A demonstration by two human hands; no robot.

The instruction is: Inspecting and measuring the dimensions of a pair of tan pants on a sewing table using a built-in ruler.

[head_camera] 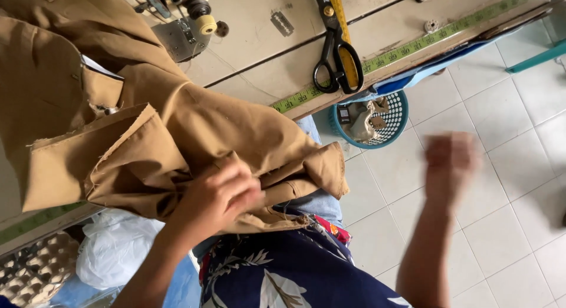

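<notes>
Brown cloth [177, 125] lies half on the sewing table [259, 43] and half in the person's lap. It looks soft and floppy, not heavy, so it should bunch up easily — best to grab it by a thick folded edge. Left hand [215, 196] is closed on a fold of it near the lap. Right hand [451, 163] is up in the air over the floor tiles — too blurry to tell if it is open. Black scissors [336, 51] rest on the table.

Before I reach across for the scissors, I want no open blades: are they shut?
Shut. The scissors lie flat on the table, blades together, black handles nearly touching.
</notes>
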